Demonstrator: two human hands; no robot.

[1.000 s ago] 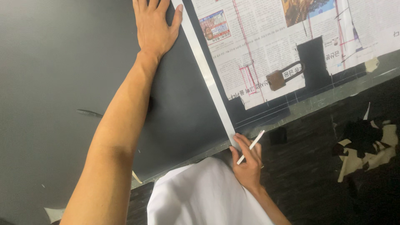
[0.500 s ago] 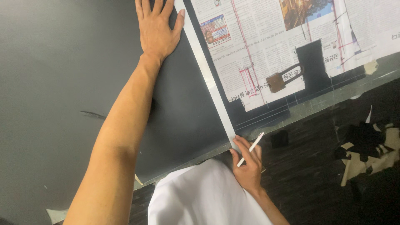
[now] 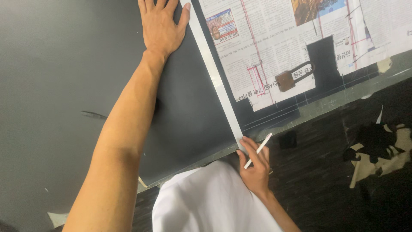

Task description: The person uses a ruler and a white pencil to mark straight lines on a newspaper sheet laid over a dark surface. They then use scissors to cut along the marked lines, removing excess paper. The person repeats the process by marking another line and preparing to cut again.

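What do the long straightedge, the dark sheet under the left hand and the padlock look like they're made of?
Straightedge: probably metal, pale silver-grey, flat and rigid-looking with a dull sheen.
Dark sheet: matte black, smooth, thin-edged; card, paper or plastic film, hard to tell.
Padlock: brownish brass-like body, tarnished, with a darker metal shackle.

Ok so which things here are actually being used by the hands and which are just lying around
In use:
- left hand, pressed flat on the black sheet
- long metal ruler lying along the sheet's edge
- right hand at the ruler's near end, holding a white pencil

Lying about:
- padlock resting on the newspaper
- scraps on the dark floor
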